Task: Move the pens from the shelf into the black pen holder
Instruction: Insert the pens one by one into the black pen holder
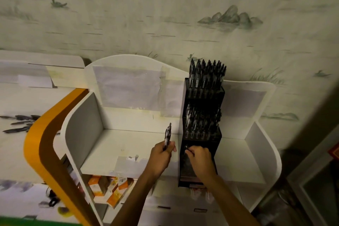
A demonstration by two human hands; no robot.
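While the left hand (163, 154) curls round one dark pen (167, 136) at centre frame, the right hand (199, 158) pinches another pen (187, 147) at the lowest of three tiers in the black pen holder (202, 130), right of centre; two upper tiers stand packed.
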